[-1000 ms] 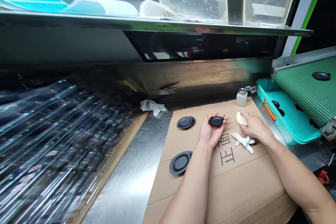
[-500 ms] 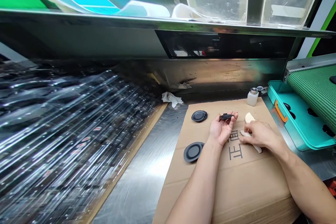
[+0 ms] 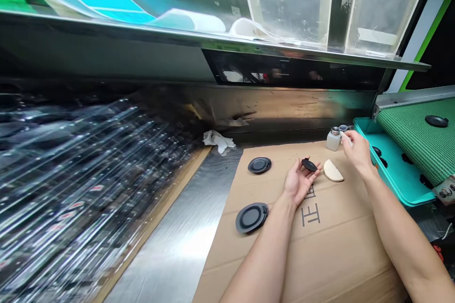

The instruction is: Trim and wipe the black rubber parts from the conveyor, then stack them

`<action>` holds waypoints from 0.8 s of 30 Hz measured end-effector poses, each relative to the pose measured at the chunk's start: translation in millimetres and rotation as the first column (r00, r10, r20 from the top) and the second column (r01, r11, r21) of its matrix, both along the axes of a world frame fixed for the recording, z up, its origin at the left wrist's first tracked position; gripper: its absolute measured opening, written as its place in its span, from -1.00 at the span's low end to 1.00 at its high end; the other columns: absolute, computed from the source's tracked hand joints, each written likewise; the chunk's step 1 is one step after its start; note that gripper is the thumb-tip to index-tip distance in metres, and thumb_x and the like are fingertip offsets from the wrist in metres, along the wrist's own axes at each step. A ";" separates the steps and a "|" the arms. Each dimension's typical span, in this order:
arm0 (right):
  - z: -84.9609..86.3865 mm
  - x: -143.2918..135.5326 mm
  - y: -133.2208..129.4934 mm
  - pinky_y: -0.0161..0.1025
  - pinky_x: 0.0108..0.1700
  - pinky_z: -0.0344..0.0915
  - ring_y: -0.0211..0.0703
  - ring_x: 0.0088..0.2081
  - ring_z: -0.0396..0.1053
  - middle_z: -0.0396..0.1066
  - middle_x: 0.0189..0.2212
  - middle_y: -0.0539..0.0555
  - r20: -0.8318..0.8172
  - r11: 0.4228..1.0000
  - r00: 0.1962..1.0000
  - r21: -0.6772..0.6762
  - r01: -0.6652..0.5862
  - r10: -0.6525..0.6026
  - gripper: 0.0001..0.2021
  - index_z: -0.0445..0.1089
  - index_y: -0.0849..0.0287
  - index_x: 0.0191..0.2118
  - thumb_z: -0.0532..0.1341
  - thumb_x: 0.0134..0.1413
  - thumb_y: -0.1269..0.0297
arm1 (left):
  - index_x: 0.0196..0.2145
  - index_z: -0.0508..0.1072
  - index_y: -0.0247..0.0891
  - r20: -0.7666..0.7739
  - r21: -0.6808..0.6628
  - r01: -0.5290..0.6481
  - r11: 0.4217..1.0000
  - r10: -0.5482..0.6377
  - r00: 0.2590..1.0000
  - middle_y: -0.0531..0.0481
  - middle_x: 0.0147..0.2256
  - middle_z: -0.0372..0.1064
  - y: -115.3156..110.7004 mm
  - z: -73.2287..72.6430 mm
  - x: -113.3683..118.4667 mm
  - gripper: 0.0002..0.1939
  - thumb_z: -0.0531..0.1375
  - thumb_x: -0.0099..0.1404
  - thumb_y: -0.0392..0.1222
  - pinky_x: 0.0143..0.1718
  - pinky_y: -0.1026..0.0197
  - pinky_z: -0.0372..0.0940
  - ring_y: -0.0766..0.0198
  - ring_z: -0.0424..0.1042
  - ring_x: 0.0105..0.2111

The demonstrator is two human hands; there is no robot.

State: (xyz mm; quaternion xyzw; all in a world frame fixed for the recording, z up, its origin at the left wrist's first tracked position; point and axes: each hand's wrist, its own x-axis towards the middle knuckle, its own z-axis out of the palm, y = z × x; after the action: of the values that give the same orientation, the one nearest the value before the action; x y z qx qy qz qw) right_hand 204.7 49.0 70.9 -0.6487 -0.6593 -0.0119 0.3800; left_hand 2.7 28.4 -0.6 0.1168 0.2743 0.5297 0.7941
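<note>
My left hand [image 3: 299, 181], palm up over the cardboard [image 3: 320, 255], holds a small black round part [image 3: 309, 165] at its fingertips. Beside the white bottle with a metal cap [image 3: 333, 139], my right hand [image 3: 356, 150] pinches a whitish cloth [image 3: 344, 137], mostly hidden by the fingers. A cream half-round pad [image 3: 333, 171] lies on the cardboard between my hands. Two stacks of black round parts rest on the left side of the cardboard, one farther back [image 3: 259, 165] and a larger one nearer [image 3: 251, 218].
A teal bin [image 3: 401, 189] with black parts stands at the right, below a green conveyor belt [image 3: 423, 128] carrying one black part. Clear plastic-wrapped items [image 3: 88, 199] fill the left. A crumpled white cloth [image 3: 218, 140] lies behind the metal strip. A metal shelf [image 3: 213, 40] spans above.
My right hand has lifted the whitish cloth off the cardboard and moved back to beside the bottle. The black part in my left hand now tilts more toward the camera. The view has shifted.
</note>
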 end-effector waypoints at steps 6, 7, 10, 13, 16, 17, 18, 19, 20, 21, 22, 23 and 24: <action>33.5 5.9 62.6 -0.24 -0.12 0.24 -0.02 -0.12 0.44 0.51 -0.15 0.19 0.379 0.968 0.925 -0.240 0.075 0.022 -0.73 0.55 0.13 -0.13 0.10 0.24 0.29 | 0.08 0.36 -0.31 0.016 0.007 0.028 1.000 -0.028 0.999 -0.35 -0.12 0.45 0.9 -1.1 0.2 -0.65 0.12 0.41 -0.13 -0.27 0.18 0.51 0.04 0.58 -0.17; 36.4 5.4 68.0 -0.24 -0.12 0.25 -0.01 -0.12 0.44 0.52 -0.15 0.19 0.418 0.953 0.906 -0.294 0.070 0.063 -0.74 0.57 0.12 -0.14 0.11 0.22 0.31 | 0.09 0.36 -0.31 0.028 0.008 0.026 1.000 -0.026 0.999 -0.35 -0.12 0.45 0.5 -0.7 -0.2 -0.65 0.13 0.41 -0.13 -0.27 0.18 0.51 0.04 0.58 -0.17; 43.5 6.0 77.2 -0.24 -0.14 0.26 0.00 -0.12 0.46 0.54 -0.17 0.17 0.457 0.926 0.882 -0.369 0.073 0.113 -0.73 0.59 0.09 -0.14 0.14 0.19 0.33 | 0.07 0.38 -0.32 0.071 0.018 0.021 1.000 -0.023 0.997 -0.34 -0.15 0.46 -0.4 0.9 -1.2 -0.66 0.15 0.38 -0.16 -0.26 0.17 0.51 0.06 0.58 -0.19; 49.8 8.3 81.0 -0.24 -0.15 0.28 0.00 -0.12 0.46 0.55 -0.17 0.18 0.460 0.920 0.882 -0.382 0.090 0.104 -0.73 0.60 0.08 -0.13 0.17 0.16 0.30 | 0.01 0.40 -0.32 0.097 0.020 0.023 1.000 -0.025 0.995 -0.31 -0.17 0.47 0.0 2.4 -1.6 -0.70 0.17 0.36 -0.18 -0.30 0.20 0.50 0.08 0.58 -0.22; 53.8 8.8 82.2 -0.22 -0.15 0.30 0.00 -0.14 0.46 0.55 -0.18 0.16 0.460 0.912 0.883 -0.394 0.114 0.089 -0.73 0.60 0.03 -0.11 0.19 0.15 0.27 | -0.02 0.39 -0.33 0.109 0.011 0.025 1.000 -0.026 0.994 -0.33 -0.17 0.47 1.4 2.6 -1.4 -0.72 0.16 0.37 -0.16 -0.35 0.23 0.48 0.06 0.58 -0.21; 54.6 8.2 82.1 -0.21 -0.15 0.30 0.01 -0.14 0.46 0.55 -0.18 0.15 0.459 0.912 0.885 -0.391 0.122 0.078 -0.73 0.60 0.02 -0.11 0.19 0.15 0.26 | -0.03 0.39 -0.33 0.111 0.009 0.027 1.000 -0.028 0.993 -0.34 -0.17 0.47 1.7 2.4 -1.4 -0.73 0.15 0.37 -0.16 -0.36 0.24 0.47 0.06 0.58 -0.21; 55.1 7.3 81.8 -0.20 -0.15 0.31 0.01 -0.14 0.46 0.55 -0.17 0.15 0.458 0.911 0.886 -0.392 0.128 0.073 -0.73 0.60 0.00 -0.10 0.19 0.16 0.25 | -0.03 0.39 -0.33 0.111 0.009 0.031 0.999 -0.031 0.993 -0.35 -0.17 0.48 2.0 2.2 -1.3 -0.73 0.14 0.37 -0.15 -0.37 0.25 0.46 0.06 0.58 -0.22; 55.5 6.2 81.3 -0.19 -0.15 0.31 0.02 -0.13 0.46 0.55 -0.16 0.15 0.457 0.909 0.887 -0.393 0.135 0.066 -0.74 0.60 -0.01 -0.11 0.19 0.15 0.25 | -0.04 0.39 -0.33 0.110 0.011 0.034 0.999 -0.035 0.993 -0.35 -0.18 0.48 2.0 2.0 -1.2 -0.74 0.14 0.38 -0.15 -0.39 0.26 0.45 0.06 0.58 -0.23; 55.7 5.0 80.8 -0.18 -0.15 0.31 0.04 -0.12 0.46 0.54 -0.15 0.15 0.455 0.907 0.888 -0.396 0.140 0.061 -0.74 0.60 -0.01 -0.11 0.20 0.15 0.25 | -0.04 0.39 -0.33 0.106 0.015 0.036 0.999 -0.037 0.994 -0.35 -0.18 0.48 1.9 1.7 -1.2 -0.74 0.13 0.38 -0.15 -0.40 0.27 0.44 0.07 0.58 -0.24; 55.9 3.7 80.2 -0.17 -0.15 0.31 0.05 -0.12 0.46 0.54 -0.14 0.15 0.453 0.905 0.890 -0.400 0.145 0.057 -0.75 0.60 -0.02 -0.11 0.21 0.14 0.25 | -0.04 0.38 -0.33 0.101 0.020 0.036 0.999 -0.038 0.994 -0.35 -0.18 0.48 1.7 1.5 -1.2 -0.74 0.12 0.38 -0.14 -0.41 0.27 0.44 0.08 0.58 -0.26; 56.1 2.6 79.6 -0.16 -0.15 0.31 0.06 -0.11 0.46 0.54 -0.13 0.16 0.450 0.903 0.892 -0.402 0.152 0.051 -0.75 0.60 -0.02 -0.11 0.21 0.14 0.25 | -0.05 0.38 -0.33 0.095 0.025 0.034 0.999 -0.037 0.995 -0.35 -0.18 0.48 1.5 1.2 -1.2 -0.74 0.13 0.38 -0.14 -0.41 0.27 0.43 0.09 0.58 -0.28; 56.2 1.6 79.1 -0.16 -0.15 0.31 0.07 -0.11 0.46 0.54 -0.13 0.16 0.449 0.901 0.892 -0.404 0.158 0.045 -0.75 0.60 -0.03 -0.11 0.21 0.14 0.24 | -0.04 0.38 -0.33 0.087 0.030 0.032 0.999 -0.034 0.996 -0.35 -0.18 0.49 1.2 0.9 -1.2 -0.73 0.13 0.38 -0.14 -0.42 0.27 0.43 0.10 0.58 -0.29; 56.3 0.8 78.8 -0.15 -0.15 0.31 0.08 -0.11 0.46 0.54 -0.13 0.15 0.450 0.898 0.892 -0.408 0.165 0.040 -0.75 0.60 -0.04 -0.11 0.21 0.14 0.24 | -0.04 0.38 -0.33 0.078 0.033 0.030 0.999 -0.033 0.996 -0.34 -0.18 0.49 1.1 0.5 -1.2 -0.73 0.13 0.37 -0.13 -0.42 0.27 0.43 0.11 0.58 -0.30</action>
State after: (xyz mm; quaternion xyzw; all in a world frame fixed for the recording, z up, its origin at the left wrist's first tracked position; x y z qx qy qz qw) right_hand 205.5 127.8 127.3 -0.7180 -0.6927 -0.0256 0.0627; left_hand 1.5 29.5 -0.1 0.1127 0.2325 0.5256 0.8105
